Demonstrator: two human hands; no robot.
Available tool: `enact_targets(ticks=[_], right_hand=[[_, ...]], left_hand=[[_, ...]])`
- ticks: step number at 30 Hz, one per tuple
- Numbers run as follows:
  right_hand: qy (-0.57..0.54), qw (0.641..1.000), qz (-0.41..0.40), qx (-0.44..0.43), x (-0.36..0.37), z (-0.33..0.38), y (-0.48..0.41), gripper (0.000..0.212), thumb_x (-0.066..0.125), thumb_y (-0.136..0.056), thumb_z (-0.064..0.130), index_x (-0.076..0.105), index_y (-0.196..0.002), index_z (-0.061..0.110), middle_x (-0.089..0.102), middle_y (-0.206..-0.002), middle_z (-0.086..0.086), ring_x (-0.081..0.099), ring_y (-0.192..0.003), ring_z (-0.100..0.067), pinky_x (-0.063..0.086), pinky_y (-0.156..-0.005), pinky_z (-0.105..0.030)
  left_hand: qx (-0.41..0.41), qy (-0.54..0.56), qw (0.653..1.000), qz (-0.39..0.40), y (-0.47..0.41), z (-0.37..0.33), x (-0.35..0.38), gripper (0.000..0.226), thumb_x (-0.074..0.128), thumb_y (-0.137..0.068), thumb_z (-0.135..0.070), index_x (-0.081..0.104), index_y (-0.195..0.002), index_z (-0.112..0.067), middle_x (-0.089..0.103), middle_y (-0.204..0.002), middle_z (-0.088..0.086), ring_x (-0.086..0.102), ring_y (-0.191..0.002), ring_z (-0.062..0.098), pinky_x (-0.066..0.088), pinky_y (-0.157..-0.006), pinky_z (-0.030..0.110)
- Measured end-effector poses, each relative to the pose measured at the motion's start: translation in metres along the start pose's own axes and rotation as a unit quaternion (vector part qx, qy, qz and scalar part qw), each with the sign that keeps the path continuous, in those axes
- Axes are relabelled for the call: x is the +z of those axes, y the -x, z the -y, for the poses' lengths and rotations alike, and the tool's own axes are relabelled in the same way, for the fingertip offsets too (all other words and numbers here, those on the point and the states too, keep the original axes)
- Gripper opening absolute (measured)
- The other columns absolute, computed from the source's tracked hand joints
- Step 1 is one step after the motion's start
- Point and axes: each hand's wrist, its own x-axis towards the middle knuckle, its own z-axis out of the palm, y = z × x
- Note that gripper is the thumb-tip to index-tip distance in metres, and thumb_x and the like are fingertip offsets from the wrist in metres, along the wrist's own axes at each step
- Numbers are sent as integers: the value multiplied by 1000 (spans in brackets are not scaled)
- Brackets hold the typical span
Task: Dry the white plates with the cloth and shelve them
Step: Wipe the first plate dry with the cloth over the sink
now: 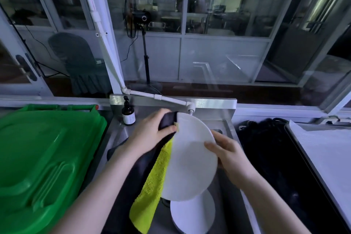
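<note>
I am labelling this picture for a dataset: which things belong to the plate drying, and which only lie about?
Job: held white plate, yellow-and-black cloth, lower white plate, left hand, right hand.
Lying about: green bin lid, brown pump bottle, white tap pipe, dark tray.

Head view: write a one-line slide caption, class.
Left hand grips a yellow-and-dark cloth against a white plate held by the right hand over a sink; second plate below.

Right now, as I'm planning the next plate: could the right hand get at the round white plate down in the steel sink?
Probably not yet: the right hand grips the raised round white plate, which hangs over the lower plate. Once freed, the way looks open.
</note>
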Motion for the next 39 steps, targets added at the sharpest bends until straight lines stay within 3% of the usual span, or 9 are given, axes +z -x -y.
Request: enact_targets(ticks=[4, 8, 11, 14, 21, 24, 28, 31, 39], right_hand=[[120, 990, -42, -54, -7, 19, -11, 22, 57, -101, 15, 73, -112, 24, 76, -96, -5, 71, -91, -23, 55, -82, -39], [222, 971, -45, -81, 1, 28, -19, 18, 52, -103, 21, 67, -111, 19, 72, -92, -1, 67, -88, -19, 53, -80, -35], [316, 944, 14, -93, 13, 27, -20, 22, 51, -103, 22, 65, -121, 19, 73, -103, -1, 66, -98, -18, 51, -90, -38], [383, 917, 10, -110, 17, 26, -25, 26, 54, -102, 23, 64, -126, 22, 72, -108, 2, 65, -103, -18, 48, -93, -34], [173, 962, -151, -147, 4, 28, -23, 22, 52, -103, 19, 68, -97, 34, 71, -85, 17, 61, -75, 3, 47, -67, -14], [154, 974, -125, -112, 4, 22, -19, 15, 53, -103, 20, 68, -102, 23, 70, -84, 10, 62, -78, -6, 47, -70, -19], [311, 946, -2, -90, 13, 24, -22, 19, 56, -101, 22, 67, -115, 16, 73, -98, -8, 67, -93, -23, 51, -88, -38], [307, 947, -3, -89, 15, 22, -23, 22, 57, -101, 23, 68, -120, 20, 74, -105, 1, 67, -102, -15, 51, -95, -40], [45, 948, -308, -59, 36, -11, -23, 12, 52, -100, 23, 64, -101, 28, 68, -89, 11, 63, -87, -11, 44, -73, -30]], left_hand=[[-78, 156, 984, -20, 6, 3, -1, 37, 74, -83, -38, 67, -105, -9, 73, -106, -3, 64, -99, 13, 41, -76, 7], [-64, 179, 981, -33, 6, -10, -3, 39, 80, -77, -40, 69, -97, -9, 72, -90, -11, 64, -88, -5, 46, -77, 16], [-28, 177, 982, 53, 2, -17, -5, 47, 85, -71, -39, 65, -81, 2, 57, -67, -5, 50, -62, 11, 37, -62, 33], [-38, 186, 981, 41, 6, -18, -2, 48, 85, -72, -36, 53, -63, -1, 39, -56, -7, 32, -54, 3, 24, -53, 25], [-284, 340, 876, -192, 40, -19, 38, 43, 69, -86, -43, 61, -72, -3, 57, -59, 4, 48, -54, 8, 33, -46, 14], [-234, 335, 899, -156, 31, -14, 23, 33, 76, -82, -40, 68, -76, -8, 70, -69, 3, 58, -63, 7, 41, -56, 17], [-106, 207, 972, 13, 12, -17, -1, 51, 86, -70, -38, 54, -62, 0, 43, -56, -9, 35, -53, 3, 25, -51, 21], [-93, 212, 972, 38, 10, -18, -6, 51, 85, -72, -36, 54, -66, 5, 42, -61, -4, 34, -55, 4, 24, -51, 22], [-426, 424, 760, -245, 45, -26, 54, 46, 74, -71, -61, 70, -75, -16, 73, -76, 1, 67, -79, 23, 53, -72, 35]])
